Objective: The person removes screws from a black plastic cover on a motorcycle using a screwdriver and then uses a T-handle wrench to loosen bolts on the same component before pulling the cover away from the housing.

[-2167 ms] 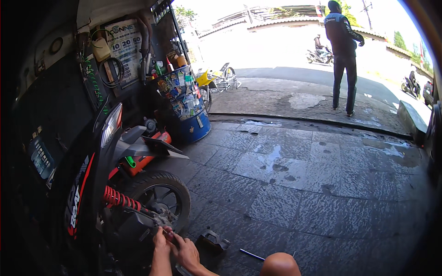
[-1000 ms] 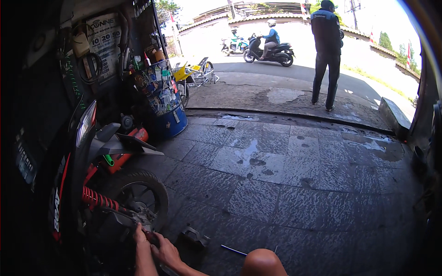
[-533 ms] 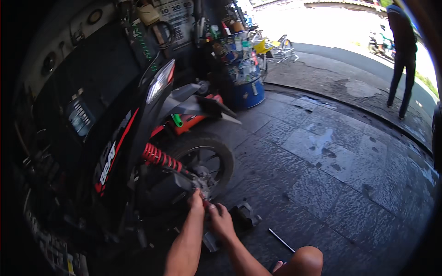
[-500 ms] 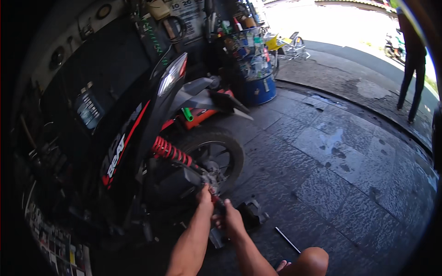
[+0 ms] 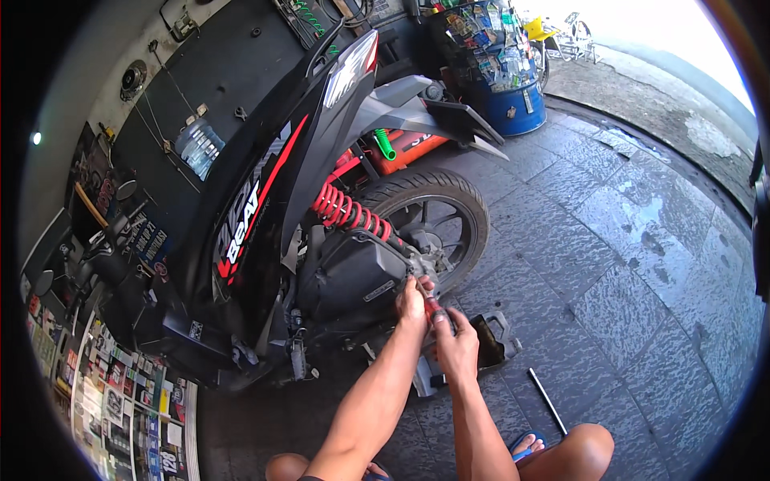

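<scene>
In front of me stands a black and red scooter [image 5: 265, 216] with a red coil shock [image 5: 343, 207] beside its rear wheel [image 5: 473, 216]. My left hand [image 5: 412, 303] is closed round the front of a red-handled tool [image 5: 429, 303] at the grey housing near the wheel hub [image 5: 425, 258]. My right hand [image 5: 455, 345] grips the same tool's handle, just behind and below the left. A dark metal part with an open hollow [image 5: 497, 341] lies under my wrists. A thin metal bar [image 5: 547, 399] rests by my right knee.
Behind the scooter are a red tank [image 5: 413, 156], a blue drum [image 5: 517, 112] and a wall with a water jug [image 5: 207, 146]. A display case [image 5: 112, 401] curves along the lower left. Tiled floor [image 5: 609, 305] stretches right to a doorway step, with a yellow bike outside [image 5: 537, 32].
My view has swung left and down, so the scooter now fills the middle and the standing person has left the picture. Both hands remain on the red tool at the hub.
</scene>
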Demonstrator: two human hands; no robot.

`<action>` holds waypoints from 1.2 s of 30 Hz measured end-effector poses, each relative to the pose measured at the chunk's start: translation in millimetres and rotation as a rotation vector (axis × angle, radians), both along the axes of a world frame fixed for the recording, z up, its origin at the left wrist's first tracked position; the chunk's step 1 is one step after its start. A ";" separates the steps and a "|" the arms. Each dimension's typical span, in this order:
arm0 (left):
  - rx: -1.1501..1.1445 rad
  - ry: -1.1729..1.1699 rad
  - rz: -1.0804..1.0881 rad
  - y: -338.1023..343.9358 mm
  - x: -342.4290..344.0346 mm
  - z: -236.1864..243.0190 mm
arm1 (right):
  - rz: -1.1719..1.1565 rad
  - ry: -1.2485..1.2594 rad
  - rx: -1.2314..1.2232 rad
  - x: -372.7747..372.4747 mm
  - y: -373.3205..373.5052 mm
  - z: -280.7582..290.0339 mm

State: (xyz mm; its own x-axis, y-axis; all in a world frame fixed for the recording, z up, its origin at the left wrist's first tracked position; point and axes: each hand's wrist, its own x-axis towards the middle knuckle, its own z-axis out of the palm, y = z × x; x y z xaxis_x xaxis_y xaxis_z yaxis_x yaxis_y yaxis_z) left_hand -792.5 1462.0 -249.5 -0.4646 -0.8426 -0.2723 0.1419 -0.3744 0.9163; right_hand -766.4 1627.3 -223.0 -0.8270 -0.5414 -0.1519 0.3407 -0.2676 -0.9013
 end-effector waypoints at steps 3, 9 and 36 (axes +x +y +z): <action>0.043 -0.082 -0.027 -1.7 -8.5 0.3 | -0.324 0.531 0.207 4.2 -5.0 -4.4; 0.068 0.088 0.004 13.8 -1.6 14.2 | 0.129 -0.274 -0.006 -12.3 15.6 18.2; 0.116 -0.231 -0.082 26.4 1.5 3.4 | -0.206 0.488 0.433 -37.0 69.3 37.9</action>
State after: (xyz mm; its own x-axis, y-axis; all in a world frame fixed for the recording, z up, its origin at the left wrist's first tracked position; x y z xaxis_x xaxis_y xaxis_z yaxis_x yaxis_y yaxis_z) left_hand -791.0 1488.4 -246.2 -0.4445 -0.7616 -0.4715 -0.1010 -0.4804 0.8712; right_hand -803.4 1696.6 -185.1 -0.9354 -0.3401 0.0970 -0.1510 0.1361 -0.9791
